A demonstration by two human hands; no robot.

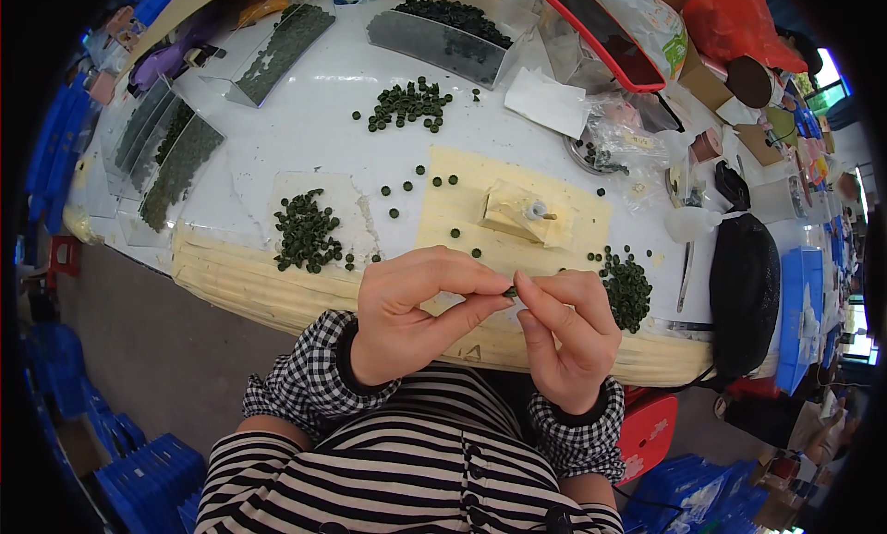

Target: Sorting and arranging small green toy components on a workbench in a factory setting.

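Note:
Thumb and forefinger of my left hand (397,298) pinch a small dark green round piece (510,292) above the table's near edge. My right hand (573,335) meets it from the other side, its fingers bent in and the fingertips against the piece. The fingertips cover most of the piece. Just beyond my hands, a block wrapped in cream tape (514,212) with a short upright peg stands on a cream sheet (443,174). Left of my left hand lies a heap of the same green pieces (307,231); another heap (628,294) sits beside my right hand.
Clear bins of green pieces (439,49) stand along the back, others (166,160) at the left. A loose group of pieces (407,105) lies mid-table. A red-cased phone (605,40) leans at the back right. Tweezers (686,277) and a black bag (745,294) are on the right.

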